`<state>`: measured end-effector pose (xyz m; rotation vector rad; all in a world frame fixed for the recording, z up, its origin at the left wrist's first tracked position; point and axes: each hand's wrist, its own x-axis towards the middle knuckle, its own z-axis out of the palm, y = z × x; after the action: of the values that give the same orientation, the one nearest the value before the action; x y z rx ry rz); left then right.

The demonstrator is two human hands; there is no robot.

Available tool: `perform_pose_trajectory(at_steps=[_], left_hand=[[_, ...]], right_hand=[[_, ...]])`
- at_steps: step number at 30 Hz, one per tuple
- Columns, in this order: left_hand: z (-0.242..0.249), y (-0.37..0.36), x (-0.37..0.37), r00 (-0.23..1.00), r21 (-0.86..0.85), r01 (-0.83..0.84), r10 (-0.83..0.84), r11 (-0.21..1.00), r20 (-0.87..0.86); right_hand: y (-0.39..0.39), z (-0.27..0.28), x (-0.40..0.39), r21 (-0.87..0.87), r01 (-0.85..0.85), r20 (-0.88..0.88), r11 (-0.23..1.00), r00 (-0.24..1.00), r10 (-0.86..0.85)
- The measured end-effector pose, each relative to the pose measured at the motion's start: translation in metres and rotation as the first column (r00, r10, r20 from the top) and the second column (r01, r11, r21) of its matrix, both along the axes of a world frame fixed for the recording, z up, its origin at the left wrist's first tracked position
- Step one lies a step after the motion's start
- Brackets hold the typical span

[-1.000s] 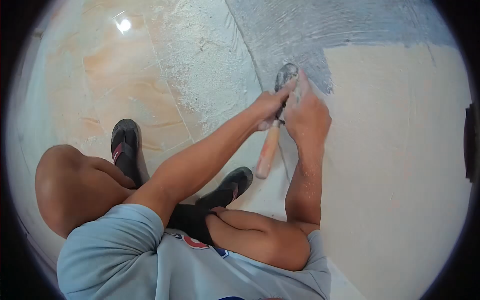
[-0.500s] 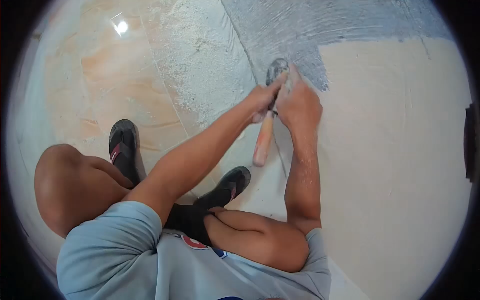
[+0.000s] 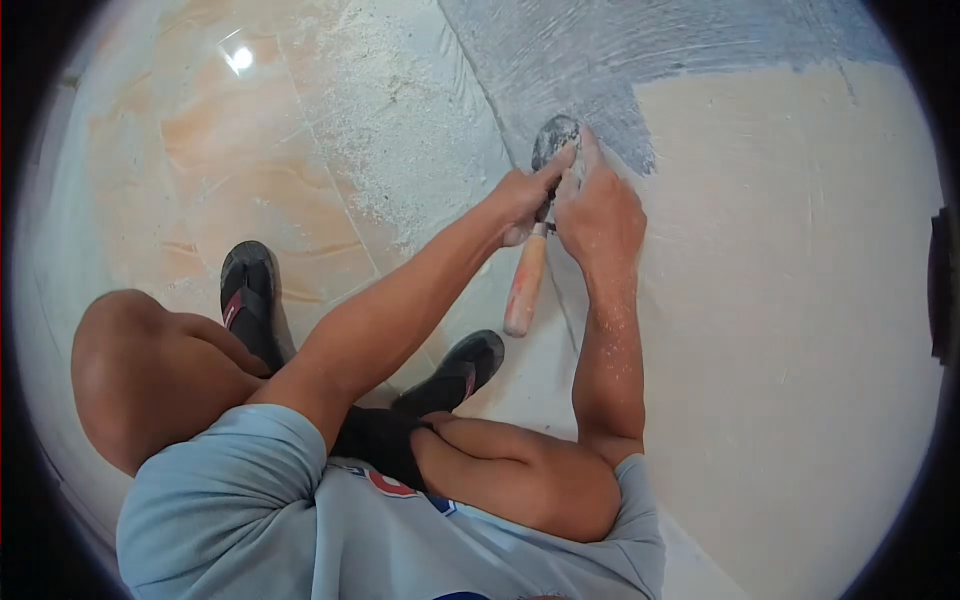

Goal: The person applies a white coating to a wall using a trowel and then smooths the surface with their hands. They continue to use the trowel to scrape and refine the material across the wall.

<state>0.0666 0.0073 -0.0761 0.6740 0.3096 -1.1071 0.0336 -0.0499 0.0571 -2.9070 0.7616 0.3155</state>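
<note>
A trowel with a rounded, putty-smeared metal blade and a wooden handle points away from me, its handle hanging toward my feet. My left hand is closed around the trowel's lower blade, thumb laid along the metal. At the blade's right edge is my right hand, index finger stretched along it and thumb apart from that finger; the other fingers curl under and are partly hidden. Whitish putty coats the fingertips of my right hand, and white specks dot that forearm.
Pale smooth coating covers the surface at right, bordering a grey streaked area at the top. White powder lies scattered over glossy orange-veined tiles at left. My sandalled feet stand below my arms.
The view has shifted very slightly. Both hands keep nearly the same position at the trowel, and its handle has swung a little toward the lower left.
</note>
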Motion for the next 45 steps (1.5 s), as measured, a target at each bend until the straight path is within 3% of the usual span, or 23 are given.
perform_pose_trajectory(at_steps=[4,8,11,13,14,17,20,21,23,24,26,29,31,34,37,38,42,44,45], left_hand=[[-0.008,-0.002,0.001,0.998,0.034,0.044,-0.046,0.998,0.043],[-0.018,-0.001,0.015,0.999,0.021,-0.033,0.033,0.999,0.024],[-0.018,-0.001,0.006,0.996,0.071,0.074,-0.078,0.995,0.052],[-0.004,-0.003,0.001,0.999,0.027,-0.010,0.009,1.000,0.041],[-0.009,-0.001,0.007,0.996,0.108,0.033,-0.042,0.994,0.081],[-0.042,-0.006,0.017,0.995,0.119,0.040,-0.050,0.992,0.086],[-0.023,0.000,0.012,0.985,0.131,0.088,-0.106,0.988,0.134],[-0.015,0.000,0.009,0.988,0.160,0.056,-0.078,0.986,0.131],[-0.001,0.000,0.005,0.993,0.211,-0.009,-0.016,0.977,0.119],[-0.022,0.005,0.012,0.990,0.171,0.073,-0.092,0.983,0.109],[-0.023,0.007,0.022,0.984,0.212,0.040,-0.075,0.976,0.162],[-0.003,0.018,0.016,0.965,0.247,0.115,-0.167,0.962,0.201],[0.000,0.009,0.010,0.961,0.249,0.063,-0.126,0.967,0.245],[-0.011,0.007,0.011,0.985,0.131,0.084,-0.102,0.988,0.138],[-0.010,0.009,0.009,0.979,0.186,0.095,-0.125,0.978,0.159],[-0.028,0.002,0.003,0.980,0.134,0.077,-0.100,0.988,0.175],[-0.009,0.008,-0.003,0.974,0.124,0.085,-0.109,0.989,0.200],[-0.016,0.014,0.008,0.950,0.200,0.209,-0.247,0.957,0.192],[-0.015,0.014,0.011,0.956,0.175,0.174,-0.209,0.969,0.205]], right_hand=[[-0.001,-0.006,0.003,-0.031,-0.033,0.045,0.999,0.998,0.035],[-0.010,-0.026,0.007,-0.019,-0.105,0.113,0.994,0.988,0.106],[-0.006,-0.008,-0.001,0.043,-0.018,0.073,0.999,0.997,0.015],[-0.002,-0.004,0.000,0.082,0.042,0.060,0.996,0.997,-0.047],[-0.002,-0.011,0.003,0.095,0.048,0.069,0.994,0.996,-0.055],[-0.008,-0.027,0.008,0.098,-0.003,0.078,0.995,0.997,-0.005],[-0.002,-0.010,-0.001,0.106,0.035,0.022,0.994,0.999,-0.038],[-0.003,-0.017,-0.005,0.107,0.014,0.122,0.994,0.992,-0.027],[-0.005,-0.028,-0.003,0.103,0.028,0.122,0.994,0.992,-0.041],[-0.004,-0.029,-0.001,0.102,0.026,0.106,0.994,0.994,-0.037],[-0.004,-0.028,-0.001,0.162,0.034,0.126,0.986,0.990,-0.055],[-0.006,-0.034,-0.009,0.110,-0.007,0.166,0.994,0.986,-0.011],[-0.005,-0.031,-0.013,0.097,0.006,0.184,0.995,0.983,-0.023],[-0.005,-0.033,-0.008,0.097,0.048,0.156,0.994,0.986,-0.062],[-0.003,-0.038,-0.017,0.040,-0.009,0.166,0.999,0.986,0.002],[-0.002,-0.036,-0.021,0.040,-0.013,0.167,0.999,0.986,0.006],[-0.003,-0.034,-0.023,0.037,0.014,0.137,0.999,0.990,-0.019],[-0.003,-0.041,-0.017,0.007,-0.024,0.155,1.000,0.988,0.023],[-0.005,-0.043,-0.013,0.018,-0.038,0.131,0.999,0.991,0.036]])
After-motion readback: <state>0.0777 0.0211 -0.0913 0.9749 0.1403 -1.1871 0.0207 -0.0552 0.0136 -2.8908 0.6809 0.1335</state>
